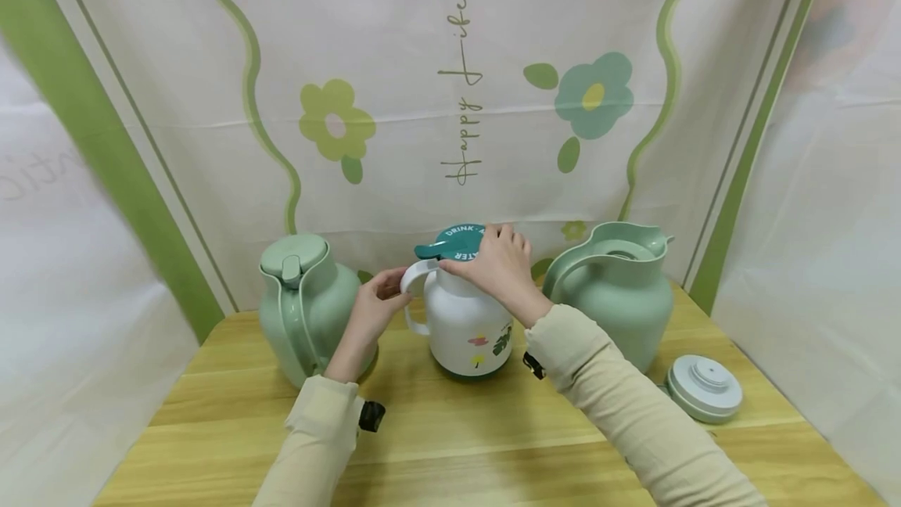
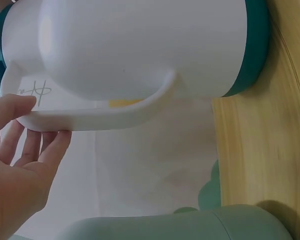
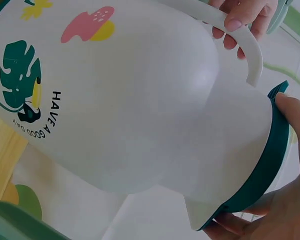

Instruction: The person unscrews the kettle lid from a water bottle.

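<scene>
A white thermos jug (image 1: 468, 327) with a teal base and printed leaf and fruit motifs stands upright on the wooden table. My left hand (image 1: 373, 307) pinches the upper part of its white handle (image 2: 89, 121), thumb on one side and fingertips on the other. On the jug's top sits a teal lid (image 1: 457, 241) with lettering and a lever pointing toward the handle. My right hand (image 1: 503, 268) grips this lid by its rim. In the right wrist view the thumb is beside the lever, and the other fingers are near the spout, partly hidden.
A green jug (image 1: 338, 303) with its lid on stands to the left. To the right is another green jug (image 1: 612, 311) with an uncovered mouth. A round pale green lid (image 1: 704, 386) lies at the table's right side. Behind hangs a printed curtain (image 1: 422, 100).
</scene>
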Demonstrator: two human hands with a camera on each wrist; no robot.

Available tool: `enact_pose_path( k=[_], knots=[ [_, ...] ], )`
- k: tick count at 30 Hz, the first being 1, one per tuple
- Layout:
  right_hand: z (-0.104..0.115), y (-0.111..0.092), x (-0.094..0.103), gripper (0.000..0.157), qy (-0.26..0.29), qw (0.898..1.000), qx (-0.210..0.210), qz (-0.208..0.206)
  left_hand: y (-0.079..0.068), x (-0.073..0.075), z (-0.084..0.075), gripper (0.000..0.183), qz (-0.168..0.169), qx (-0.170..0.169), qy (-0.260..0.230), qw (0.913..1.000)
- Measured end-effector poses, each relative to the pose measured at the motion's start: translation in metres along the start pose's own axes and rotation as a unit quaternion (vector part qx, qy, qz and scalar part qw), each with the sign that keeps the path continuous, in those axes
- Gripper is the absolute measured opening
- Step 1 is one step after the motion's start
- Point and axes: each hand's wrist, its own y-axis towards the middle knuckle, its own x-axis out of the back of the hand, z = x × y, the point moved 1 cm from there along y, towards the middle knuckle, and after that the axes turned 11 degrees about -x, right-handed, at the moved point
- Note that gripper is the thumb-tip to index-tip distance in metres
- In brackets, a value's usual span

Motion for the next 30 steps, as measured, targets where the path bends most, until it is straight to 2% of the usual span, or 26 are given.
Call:
enact_pose_path(
  k=[7,12,23,30],
  knots=[
    [-0.0028,0.0043,0.0002,0.098,0.001,1.000,0.001,0.005,0.0019,-0.0015,0.0027,0.040,-0.004,-0.004,0.008,0.9999],
    [-0.0046,0.0046,0.0002,0.097,0.005,1.000,0.008,-0.009,0.0025,-0.0016,0.0021,0.040,-0.004,-0.006,0.019,0.9998],
    [-0.0038,0.0019,0.0000,0.094,-0.002,0.999,0.014,-0.032,0.0066,0.0022,0.0048,0.041,0.009,-0.001,0.021,0.9997],
    [-0.0035,0.0014,0.0002,0.094,-0.006,0.999,0.006,-0.031,0.0051,0.0031,0.0009,0.043,0.012,-0.003,0.007,0.9999]
  ],
)
